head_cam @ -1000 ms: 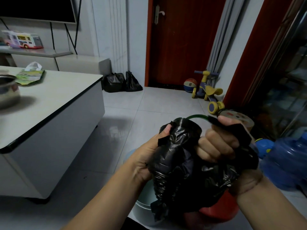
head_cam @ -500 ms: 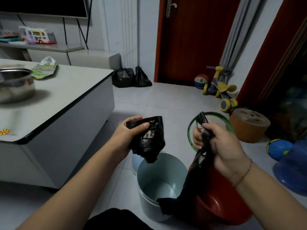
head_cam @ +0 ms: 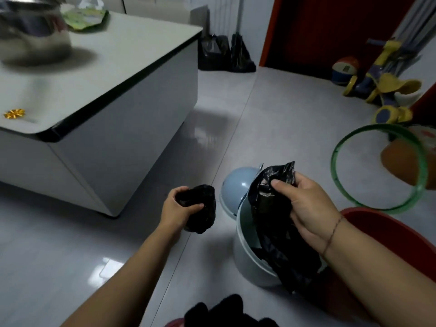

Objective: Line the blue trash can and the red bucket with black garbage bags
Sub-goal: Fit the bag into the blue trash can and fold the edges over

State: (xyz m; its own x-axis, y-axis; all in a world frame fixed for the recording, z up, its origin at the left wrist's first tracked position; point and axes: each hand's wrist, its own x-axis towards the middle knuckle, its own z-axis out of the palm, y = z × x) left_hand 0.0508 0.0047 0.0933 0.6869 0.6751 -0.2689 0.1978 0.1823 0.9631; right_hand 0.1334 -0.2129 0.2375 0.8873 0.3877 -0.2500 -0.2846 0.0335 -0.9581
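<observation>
The left hand point(head_cam: 182, 210) reaches out low over the grey tiled floor point(head_cam: 271, 114), fingers curled tight around a crumpled wad of black plastic bags point(head_cam: 203, 208). The right hand point(head_cam: 309, 208), at three o'clock from it, pinches the top edge of a loose black garbage bag point(head_cam: 273, 223) between thumb and fingers; that bag hangs down into the pale blue round trash can point(head_cam: 247, 263), its lower end draped over the near rim. How deep it reaches is hidden by the forearm. The can's domed blue lid point(head_cam: 236, 185) lies at eleven o'clock, touching it. The red plastic bucket point(head_cam: 387, 230), at three o'clock, is cut off by the right arm; its inside cannot be made out.
</observation>
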